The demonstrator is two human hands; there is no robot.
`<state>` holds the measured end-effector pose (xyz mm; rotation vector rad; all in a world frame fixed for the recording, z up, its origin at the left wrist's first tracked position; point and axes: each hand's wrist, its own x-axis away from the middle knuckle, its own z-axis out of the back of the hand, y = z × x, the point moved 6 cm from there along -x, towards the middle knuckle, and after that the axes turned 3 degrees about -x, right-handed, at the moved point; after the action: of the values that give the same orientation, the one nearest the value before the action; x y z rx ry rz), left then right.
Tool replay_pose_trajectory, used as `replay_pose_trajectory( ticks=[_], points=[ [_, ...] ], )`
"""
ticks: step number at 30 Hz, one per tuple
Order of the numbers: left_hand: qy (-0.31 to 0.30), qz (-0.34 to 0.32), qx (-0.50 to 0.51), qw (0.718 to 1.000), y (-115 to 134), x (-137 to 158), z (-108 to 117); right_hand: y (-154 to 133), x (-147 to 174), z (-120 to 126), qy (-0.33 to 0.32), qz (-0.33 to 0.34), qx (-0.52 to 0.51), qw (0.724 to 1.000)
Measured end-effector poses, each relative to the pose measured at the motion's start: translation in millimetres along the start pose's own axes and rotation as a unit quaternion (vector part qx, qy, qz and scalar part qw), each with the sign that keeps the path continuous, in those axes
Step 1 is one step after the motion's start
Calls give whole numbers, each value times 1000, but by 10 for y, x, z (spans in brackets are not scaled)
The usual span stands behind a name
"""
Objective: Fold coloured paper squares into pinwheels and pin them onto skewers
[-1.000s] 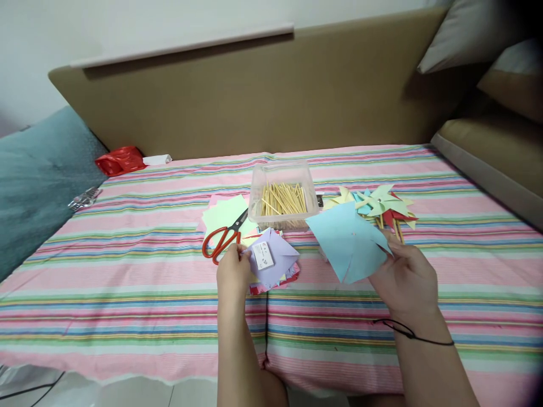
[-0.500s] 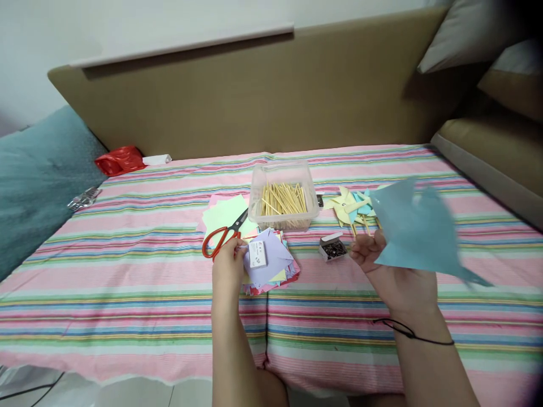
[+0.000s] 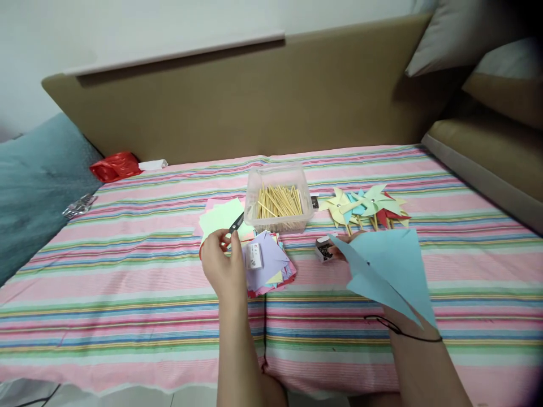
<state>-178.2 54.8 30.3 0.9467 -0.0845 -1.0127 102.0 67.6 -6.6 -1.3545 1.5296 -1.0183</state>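
Here's the right hand (image 3: 339,254), largely lost behind a sheet of blue paper (image 3: 392,260): only some fingers peek out on the left, right at an open little box (image 3: 324,250). How that hand grips the paper, I can't tell; the sheet slants over palm and wrist at near right, slit and lifted along its near-left side. Dark small pieces sit inside the box, too tiny to make out.

Across on the left, the left hand (image 3: 224,260) is over the scissors (image 3: 237,222), thumb apart from curled fingers. It covers nearly all the red handles, so whether it has closed on them can't be told; a dark blade pokes out on the far side.

Centre, far of the paper stack (image 3: 275,274), a clear tub (image 3: 278,223) carries a heap of wooden sticks (image 3: 278,202). A white box (image 3: 254,256) rests atop the stack, contents hidden. Paper pinwheels (image 3: 373,203) overlap at far right, and a dark item (image 3: 314,202) beside the tub is hard to identify.
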Motion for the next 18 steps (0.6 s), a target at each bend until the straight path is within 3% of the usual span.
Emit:
replay_pose_trajectory(
  ticks=[3, 5, 7, 9, 10, 12, 13, 14, 16, 18],
  points=[
    [27, -33, 128, 991, 392, 224, -13, 22, 25, -23, -22, 12, -47, 999],
    [-33, -84, 172, 981, 677, 410, -150, 30, 15, -71, -40, 10, -49, 998],
    [-125, -72, 249, 958, 847, 582, -351, 14, -7, -111, -39, 31, -29, 998],
    [-237, 30, 371, 898, 880, 724, -597, 1, -21, -105, -2, 58, -5, 998],
    [-306, 95, 429, 845, 882, 803, -728, 5, -22, -93, 17, 63, 4, 998],
    [-451, 226, 498, 705, 885, 987, -940, 8, -13, -74, 41, 71, 18, 996],
    [-492, 262, 521, 646, 893, 1036, -978, -8, -8, -72, 41, 85, 24, 995],
    [-514, 282, 535, 608, 891, 1052, -988, -36, -3, -74, 35, 103, 31, 994],
    [-537, 289, 547, 573, 882, 1033, -971, -101, 3, -83, 17, 142, 47, 989],
    [-529, 277, 556, 579, 867, 971, -935, -144, 0, -86, 2, 159, 63, 985]
  ],
)
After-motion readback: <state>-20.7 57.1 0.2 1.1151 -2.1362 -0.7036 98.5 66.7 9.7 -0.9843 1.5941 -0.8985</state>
